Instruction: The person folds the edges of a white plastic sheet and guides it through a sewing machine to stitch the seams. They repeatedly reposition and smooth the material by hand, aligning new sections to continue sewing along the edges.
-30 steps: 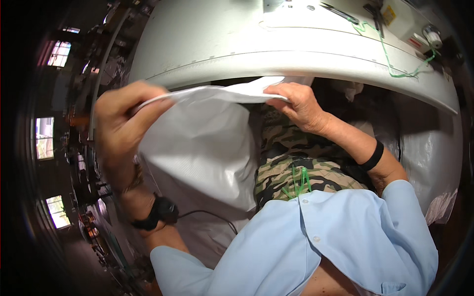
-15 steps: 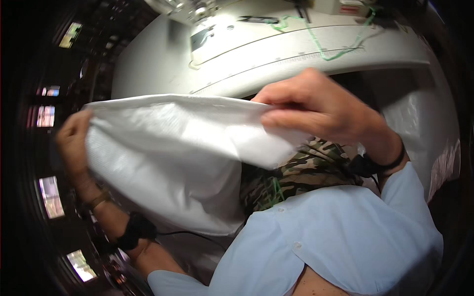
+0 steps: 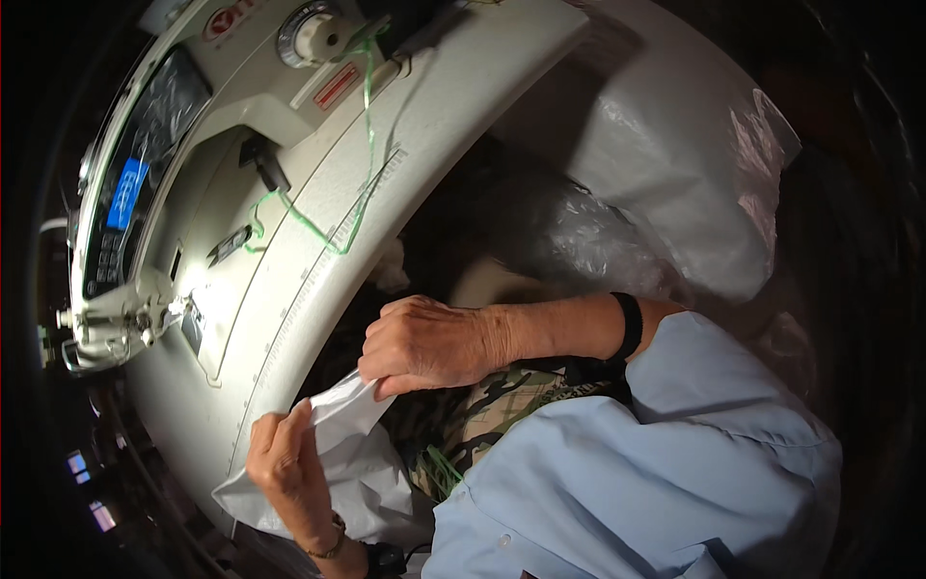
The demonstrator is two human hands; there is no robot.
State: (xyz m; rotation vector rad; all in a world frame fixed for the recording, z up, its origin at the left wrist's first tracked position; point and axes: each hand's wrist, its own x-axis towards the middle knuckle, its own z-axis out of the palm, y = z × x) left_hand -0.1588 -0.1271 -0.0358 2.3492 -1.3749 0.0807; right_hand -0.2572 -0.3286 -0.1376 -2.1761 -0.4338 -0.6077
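Observation:
A white sheet of woven-looking plastic (image 3: 357, 473) hangs over my lap in front of the sewing machine table. My left hand (image 3: 294, 468) pinches its upper edge near the table's front. A short way to the right, my right hand (image 3: 434, 343) grips the same edge between thumb and bent fingers. The edge is drawn up between both hands, while the rest droops in loose folds. Part of the sheet is hidden behind my left hand and wrist.
A sewing machine (image 3: 241, 72) with a lit needle area stands on the pale table (image 3: 164, 415). Thread snips (image 3: 230, 247) and a green strand (image 3: 338, 246) lie on the table. White plastic sheeting (image 3: 675, 164) is heaped to the right. Green strands (image 3: 444, 473) rest on my camouflage-patterned lap.
The view has swung right, bringing the machine body and the sheeting heap into sight. My hands are closer together, and the stretch of sheet edge between them is shorter.

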